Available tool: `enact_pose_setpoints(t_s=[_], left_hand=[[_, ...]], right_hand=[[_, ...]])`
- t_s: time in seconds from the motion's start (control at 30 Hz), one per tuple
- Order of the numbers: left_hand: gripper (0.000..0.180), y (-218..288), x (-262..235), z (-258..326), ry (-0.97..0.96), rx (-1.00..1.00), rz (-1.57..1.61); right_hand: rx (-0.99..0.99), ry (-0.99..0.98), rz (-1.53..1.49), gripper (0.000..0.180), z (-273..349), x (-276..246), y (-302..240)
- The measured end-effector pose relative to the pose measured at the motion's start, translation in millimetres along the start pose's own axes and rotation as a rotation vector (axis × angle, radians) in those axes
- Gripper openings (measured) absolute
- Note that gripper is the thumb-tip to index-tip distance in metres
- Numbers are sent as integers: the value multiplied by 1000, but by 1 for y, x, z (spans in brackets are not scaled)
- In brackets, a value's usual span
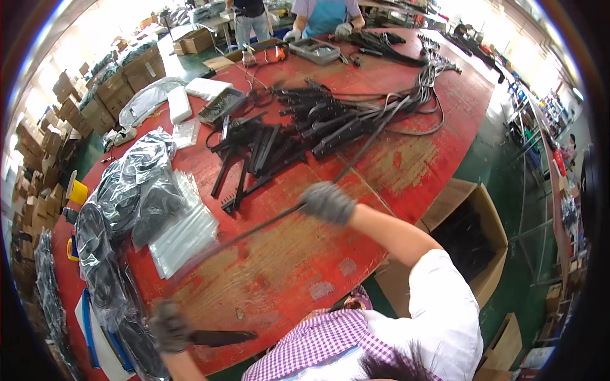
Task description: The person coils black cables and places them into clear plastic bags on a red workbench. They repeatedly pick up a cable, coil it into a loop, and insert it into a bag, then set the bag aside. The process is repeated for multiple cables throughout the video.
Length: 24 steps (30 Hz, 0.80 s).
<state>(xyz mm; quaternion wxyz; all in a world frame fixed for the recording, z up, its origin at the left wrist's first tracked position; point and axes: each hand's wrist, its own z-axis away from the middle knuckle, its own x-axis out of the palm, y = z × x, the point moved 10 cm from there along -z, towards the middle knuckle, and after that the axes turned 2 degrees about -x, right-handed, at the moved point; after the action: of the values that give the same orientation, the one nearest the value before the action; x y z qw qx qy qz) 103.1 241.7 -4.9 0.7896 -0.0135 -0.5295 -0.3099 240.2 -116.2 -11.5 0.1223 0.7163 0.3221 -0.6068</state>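
Over the worn red table (406,171), gloved right hand (326,202) fingers pinch a thin black strip (254,228).

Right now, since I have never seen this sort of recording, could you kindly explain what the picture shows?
It is one view from a fisheye camera worn on a person's head, looking down, so straight edges bend. No machine: two gloved hands. The right hand grips a long thin black strip stretched over the red table. The left hand holds a flat black piece at the near edge. On the table lie a heap of black strips, clear plastic bags and dark bagged bundles. An open cardboard box stands beside it. Another person's gloved hands work at the far end.
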Motion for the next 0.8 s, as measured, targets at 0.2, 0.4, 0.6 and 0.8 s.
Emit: enact_pose_setpoints(t_s=[0.2,0.4,0.6,0.8], left_hand=[[24,112,1,38,-322,314,-433],[25,-54,61,-76,-18,31,-939],[48,-40,53,-50,-144,-293,-573],[44,68,11,39,-446,168,1]], right_hand=[[35,-278,258,28,67,20,61],[-533,-50,-330,15,28,-24,-197],[28,-27,-402,19,-64,-35,-130],[327,-157,204,19,34,28,150]])
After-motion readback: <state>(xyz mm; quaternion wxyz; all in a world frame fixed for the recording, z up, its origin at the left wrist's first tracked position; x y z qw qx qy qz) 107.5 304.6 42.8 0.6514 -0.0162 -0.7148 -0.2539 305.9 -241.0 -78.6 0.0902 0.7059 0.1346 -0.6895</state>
